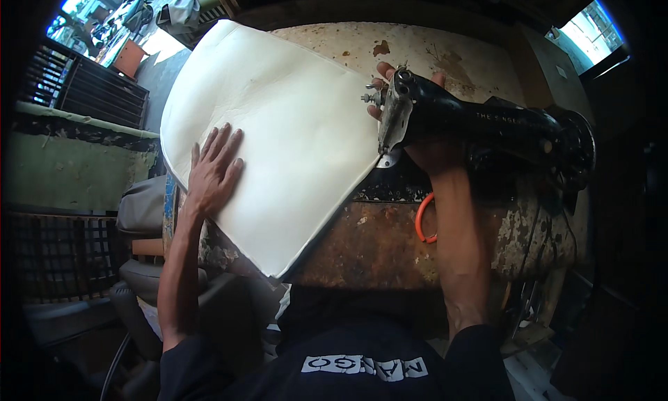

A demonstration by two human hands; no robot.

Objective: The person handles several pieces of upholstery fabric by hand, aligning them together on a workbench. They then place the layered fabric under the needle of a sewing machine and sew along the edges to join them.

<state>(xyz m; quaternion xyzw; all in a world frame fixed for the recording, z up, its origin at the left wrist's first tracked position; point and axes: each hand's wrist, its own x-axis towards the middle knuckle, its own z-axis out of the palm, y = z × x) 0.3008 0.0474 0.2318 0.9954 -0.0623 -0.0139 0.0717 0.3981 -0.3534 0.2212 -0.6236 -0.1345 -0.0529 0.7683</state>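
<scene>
A large white padded sheet (278, 122), seemingly foam-backed and tapering to a corner near me, lies across the table. My left hand (214, 170) rests flat on its left part, fingers stretched out. At the sheet's right edge stands a black sewing machine (480, 119), its needle end over the edge. My right hand (433, 157) reaches beneath the machine's arm. Its fingertips show apart on the far side of the machine head, near the tension knob; the palm is mostly hidden. Nothing is visible in its fingers.
The table (390, 248) has a worn, rusty-brown front and a stained pale far part. An orange loop-shaped handle (424, 220) lies beside my right forearm. Grey padded pieces (145, 205) stand left of the table. A dark slatted gate (87, 84) is farther left.
</scene>
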